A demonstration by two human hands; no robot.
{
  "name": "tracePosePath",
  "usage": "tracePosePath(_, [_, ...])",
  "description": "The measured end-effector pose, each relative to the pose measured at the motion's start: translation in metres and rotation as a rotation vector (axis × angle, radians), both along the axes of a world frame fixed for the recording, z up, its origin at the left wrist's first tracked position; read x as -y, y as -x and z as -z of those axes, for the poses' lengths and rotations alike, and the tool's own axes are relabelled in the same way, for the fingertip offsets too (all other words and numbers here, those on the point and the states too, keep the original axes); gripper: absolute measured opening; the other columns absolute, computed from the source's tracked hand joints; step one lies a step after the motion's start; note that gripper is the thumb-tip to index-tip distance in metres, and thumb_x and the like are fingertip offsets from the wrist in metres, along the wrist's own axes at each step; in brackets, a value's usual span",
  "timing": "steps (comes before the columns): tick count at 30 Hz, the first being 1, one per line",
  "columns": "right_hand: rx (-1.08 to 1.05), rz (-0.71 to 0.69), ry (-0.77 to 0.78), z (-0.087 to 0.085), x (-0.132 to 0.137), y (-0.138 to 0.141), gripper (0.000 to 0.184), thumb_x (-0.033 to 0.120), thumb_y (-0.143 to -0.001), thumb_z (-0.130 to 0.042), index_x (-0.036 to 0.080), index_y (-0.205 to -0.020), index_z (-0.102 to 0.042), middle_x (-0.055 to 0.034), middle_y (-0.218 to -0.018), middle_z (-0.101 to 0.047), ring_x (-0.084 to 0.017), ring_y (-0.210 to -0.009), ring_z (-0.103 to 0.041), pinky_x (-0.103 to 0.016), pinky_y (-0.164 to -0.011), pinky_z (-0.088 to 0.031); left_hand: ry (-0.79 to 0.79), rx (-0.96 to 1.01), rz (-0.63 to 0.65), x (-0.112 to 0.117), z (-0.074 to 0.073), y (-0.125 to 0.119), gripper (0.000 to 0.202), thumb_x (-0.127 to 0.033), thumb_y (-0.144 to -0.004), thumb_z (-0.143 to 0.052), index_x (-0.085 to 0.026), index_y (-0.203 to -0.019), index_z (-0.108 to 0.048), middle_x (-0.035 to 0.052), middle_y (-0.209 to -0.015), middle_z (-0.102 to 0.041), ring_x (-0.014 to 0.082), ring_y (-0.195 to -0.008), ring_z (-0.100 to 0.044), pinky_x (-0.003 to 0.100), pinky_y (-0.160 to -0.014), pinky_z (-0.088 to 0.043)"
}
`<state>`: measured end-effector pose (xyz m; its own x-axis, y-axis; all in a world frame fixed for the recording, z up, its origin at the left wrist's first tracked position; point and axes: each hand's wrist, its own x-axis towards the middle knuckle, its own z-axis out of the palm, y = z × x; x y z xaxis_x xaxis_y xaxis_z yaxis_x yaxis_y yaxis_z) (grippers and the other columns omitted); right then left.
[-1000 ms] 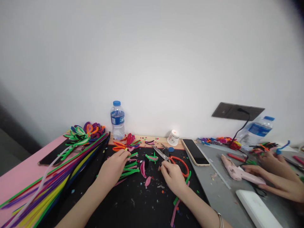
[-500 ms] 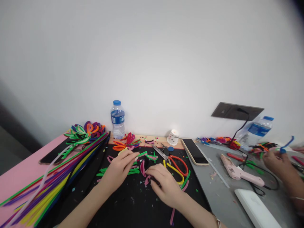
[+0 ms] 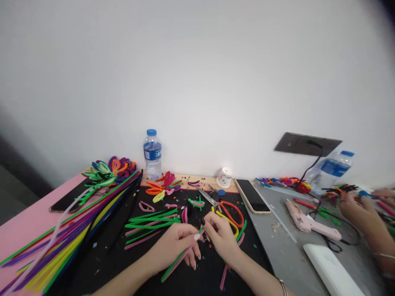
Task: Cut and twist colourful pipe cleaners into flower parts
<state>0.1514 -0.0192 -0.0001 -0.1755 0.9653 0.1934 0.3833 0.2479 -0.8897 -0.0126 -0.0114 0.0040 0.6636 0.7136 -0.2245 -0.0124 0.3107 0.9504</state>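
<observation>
My left hand [image 3: 175,243] is closed around a green-and-pink pair of pipe cleaners [image 3: 173,266], whose long end slants down toward the front. At the upper end of the pair, my right hand [image 3: 221,239] pinches with thumb and finger, close to the left fingertips. Behind the left hand lie several cut green and pink pipe cleaners [image 3: 145,222] on the black mat [image 3: 129,269]. Small bent pieces sit just beyond my hands: a green-and-pink one [image 3: 196,203] and a pink loop [image 3: 184,215]. Scissors [image 3: 232,211] with orange and yellow handles lie behind my right hand, partly hidden by it.
Long coloured pipe cleaners [image 3: 70,240] and looped flowers [image 3: 106,172] lie left. A water bottle [image 3: 152,156], paper cup [image 3: 224,178] and phone [image 3: 253,196] stand or lie at the back. Right are a pink glue gun [image 3: 308,224], a white box [image 3: 331,269] and a co-worker's hand [image 3: 359,209].
My left hand has come down and toward the front, drawing the green-and-pink pipe cleaners along. My right hand has left the pink loop and met the left. The co-worker's second hand has come into view.
</observation>
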Motion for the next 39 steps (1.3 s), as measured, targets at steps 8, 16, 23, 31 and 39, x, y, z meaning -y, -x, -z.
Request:
tracePosePath(8, [-0.111,0.164,0.067,0.002,-0.018,-0.013,0.018,0.028,-0.086,-0.041,0.019,-0.075,-0.051,0.0042,-0.048,-0.050,-0.010,-0.039,-0.041,-0.021,-0.041,-0.032,-0.051,-0.023,-0.115,-0.007,0.009,0.001,0.026,-0.038,-0.080,-0.049,-0.012,-0.074,-0.052,0.0021,-0.059,-0.064,0.0101,-0.042,-0.058,0.017,-0.042,-0.041])
tracePosePath(16, [0.077,0.076,-0.103,-0.006,-0.015,-0.012,0.011,0.022,-0.079,-0.052,0.019,-0.086,-0.060,-0.0022,-0.075,-0.058,-0.014,-0.062,-0.050,-0.023,-0.054,-0.038,-0.077,-0.051,-0.126,-0.006,0.006,0.000,0.026,-0.038,-0.082,-0.046,-0.013,-0.079,-0.051,0.0031,-0.066,-0.065,0.0111,-0.045,-0.060,0.018,-0.043,-0.039])
tracePosePath(23, [-0.211,-0.027,0.205,-0.002,-0.010,0.003,0.012,0.024,-0.075,-0.054,0.017,-0.066,-0.051,0.0042,-0.053,-0.050,-0.009,-0.045,-0.043,-0.020,-0.045,-0.033,-0.203,-0.119,-0.094,-0.003,0.002,0.001,0.029,-0.036,-0.081,-0.046,-0.012,-0.069,-0.054,0.0021,-0.063,-0.060,0.0128,-0.050,-0.059,0.021,-0.048,-0.041])
tracePosePath(31, [-0.287,-0.003,0.316,0.000,-0.011,0.003,0.011,0.022,-0.072,-0.054,0.016,-0.062,-0.051,0.0062,-0.044,-0.048,-0.005,-0.035,-0.034,-0.017,-0.035,-0.024,-0.396,-0.232,-0.157,-0.006,0.004,0.002,0.015,-0.026,-0.073,-0.056,-0.013,-0.064,-0.055,-0.0044,-0.054,-0.047,0.0097,-0.053,-0.043,0.020,-0.051,-0.031])
tracePosePath(39, [-0.333,0.030,0.368,0.004,-0.012,0.002,0.013,0.023,-0.069,-0.056,0.015,-0.059,-0.051,0.0026,-0.048,-0.057,-0.005,-0.033,-0.036,-0.016,-0.033,-0.027,-0.318,-0.244,-0.244,-0.009,0.007,0.002,0.010,-0.023,-0.069,-0.058,-0.012,-0.069,-0.058,-0.0058,-0.049,-0.047,0.0083,-0.047,-0.038,0.020,-0.048,-0.028])
